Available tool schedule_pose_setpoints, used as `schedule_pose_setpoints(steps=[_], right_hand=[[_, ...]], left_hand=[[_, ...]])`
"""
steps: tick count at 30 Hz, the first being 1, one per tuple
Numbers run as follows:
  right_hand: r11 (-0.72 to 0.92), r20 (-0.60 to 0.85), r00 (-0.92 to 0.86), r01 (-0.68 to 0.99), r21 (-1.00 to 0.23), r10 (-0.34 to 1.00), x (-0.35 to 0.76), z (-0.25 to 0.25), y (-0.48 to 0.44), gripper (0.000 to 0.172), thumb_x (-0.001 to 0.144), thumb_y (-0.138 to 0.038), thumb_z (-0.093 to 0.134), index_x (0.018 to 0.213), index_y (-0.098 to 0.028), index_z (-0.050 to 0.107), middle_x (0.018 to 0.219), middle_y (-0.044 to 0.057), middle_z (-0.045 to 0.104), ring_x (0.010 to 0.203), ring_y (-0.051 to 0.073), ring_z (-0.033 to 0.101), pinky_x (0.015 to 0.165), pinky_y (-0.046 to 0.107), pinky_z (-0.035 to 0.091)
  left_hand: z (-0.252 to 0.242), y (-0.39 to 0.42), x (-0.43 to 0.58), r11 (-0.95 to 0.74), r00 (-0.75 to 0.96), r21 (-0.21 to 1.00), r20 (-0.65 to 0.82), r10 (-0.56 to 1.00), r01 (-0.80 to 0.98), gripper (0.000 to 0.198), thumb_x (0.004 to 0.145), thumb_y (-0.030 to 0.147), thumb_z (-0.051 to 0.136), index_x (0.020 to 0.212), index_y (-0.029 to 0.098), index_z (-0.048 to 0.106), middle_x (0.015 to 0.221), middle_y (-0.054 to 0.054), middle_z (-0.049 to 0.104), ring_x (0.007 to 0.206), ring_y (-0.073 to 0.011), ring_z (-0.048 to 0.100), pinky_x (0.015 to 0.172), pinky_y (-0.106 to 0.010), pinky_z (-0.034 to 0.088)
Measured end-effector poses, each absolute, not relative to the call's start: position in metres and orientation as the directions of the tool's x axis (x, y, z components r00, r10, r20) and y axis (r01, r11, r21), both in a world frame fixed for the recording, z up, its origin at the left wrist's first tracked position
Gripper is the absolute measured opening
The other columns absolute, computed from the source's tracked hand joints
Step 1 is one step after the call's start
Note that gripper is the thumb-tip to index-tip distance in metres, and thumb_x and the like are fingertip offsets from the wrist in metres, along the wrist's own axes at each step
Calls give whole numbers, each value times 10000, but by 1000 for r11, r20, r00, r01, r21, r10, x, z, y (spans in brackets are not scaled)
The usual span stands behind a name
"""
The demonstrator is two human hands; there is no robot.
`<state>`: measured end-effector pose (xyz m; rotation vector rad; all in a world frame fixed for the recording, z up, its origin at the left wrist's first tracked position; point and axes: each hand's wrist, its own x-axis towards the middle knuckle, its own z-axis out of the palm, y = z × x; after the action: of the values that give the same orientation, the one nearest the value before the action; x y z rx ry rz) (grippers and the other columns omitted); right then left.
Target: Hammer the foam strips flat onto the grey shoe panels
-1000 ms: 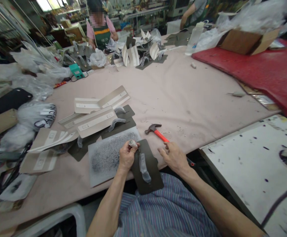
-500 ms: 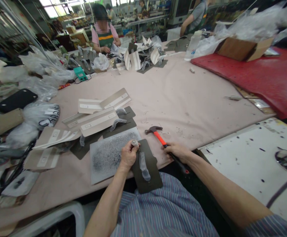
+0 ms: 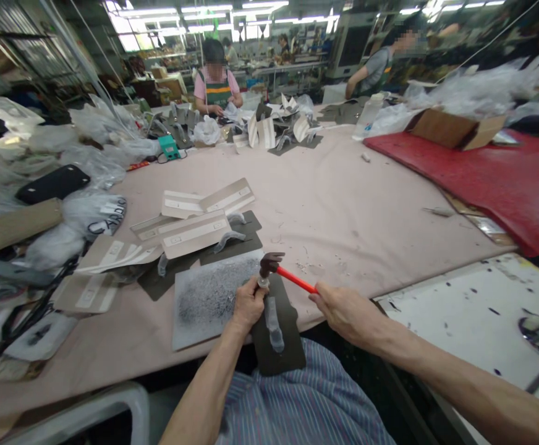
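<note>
Presently, I observe the left hand [image 3: 250, 303] clamped round a pale-topped tool [image 3: 263, 282] over the dark panel [image 3: 282, 349], which overhangs the table [image 3: 334, 216]; the right hand [image 3: 343, 312] grips the hammer [image 3: 297, 280], head near the tool's top. An off-centre blow, I judge, could bruise the holding hand.

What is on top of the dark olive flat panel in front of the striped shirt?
A curved strip in translucent plastic lies on the panel. The left hand holds a small pale-topped tool at the panel's far end; surface beneath these is hidden.
</note>
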<state>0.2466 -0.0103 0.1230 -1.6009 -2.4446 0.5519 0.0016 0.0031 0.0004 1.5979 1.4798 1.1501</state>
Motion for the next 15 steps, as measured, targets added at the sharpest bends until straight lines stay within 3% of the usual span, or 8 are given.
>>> schedule_pose_setpoints(steps=[2, 5, 7, 9, 12, 15], right_hand=[[393, 80, -396, 828, -400, 915, 247, 142, -9, 275, 1002, -388, 370, 813, -213, 466, 583, 7, 517, 463, 131, 371, 510, 296, 178], [438, 464, -194, 745, -504, 864, 240, 165, -13, 273, 1015, -391, 353, 829, -219, 455, 611, 5, 523, 500, 136, 443, 525, 273, 291], [447, 532, -131, 725, -524, 836, 236, 160, -19, 289, 1016, -396, 331, 829, -220, 461, 620, 20, 536, 513, 143, 469, 538, 278, 326], [420, 363, -262, 771, -479, 894, 237, 140, -23, 313, 1005, -394, 319, 788, -220, 464, 582, 29, 526, 480, 147, 445, 505, 290, 272], [330, -83, -380, 876, -351, 921, 249, 105, -20, 294, 1001, -383, 358, 802, -209, 487, 565, 24, 523, 450, 141, 405, 494, 304, 162], [258, -164, -315, 920, -295, 935, 261, 92, -15, 288, 1024, -404, 345, 882, -205, 499, 608, 20, 540, 484, 150, 432, 523, 300, 153]], left_hand=[[0, 3, 2, -143, -23, 906, 166, 986, 397, 147, 859, 198, 567, 921, 210, 699, 856, -22, 725, 798, -182, 660, 764, -283, 500], [-1, 4, 2, -168, -22, 905, 192, 981, 391, 157, 862, 187, 566, 941, 218, 698, 881, -21, 728, 817, -180, 663, 778, -287, 505], [-1, 3, 2, -173, -25, 902, 199, 980, 396, 162, 864, 181, 563, 945, 221, 698, 882, -21, 727, 808, -179, 661, 772, -288, 503], [-1, 3, 2, -164, -10, 896, 185, 983, 413, 155, 858, 175, 566, 931, 219, 695, 872, -23, 725, 797, -182, 657, 759, -289, 496], [-1, 3, 2, -153, 5, 895, 166, 986, 418, 157, 847, 164, 567, 927, 216, 692, 869, -23, 718, 813, -189, 652, 769, -292, 486], [-2, 4, 3, -149, -11, 906, 168, 986, 396, 163, 847, 173, 568, 940, 219, 694, 906, -24, 722, 853, -191, 655, 806, -296, 486]])
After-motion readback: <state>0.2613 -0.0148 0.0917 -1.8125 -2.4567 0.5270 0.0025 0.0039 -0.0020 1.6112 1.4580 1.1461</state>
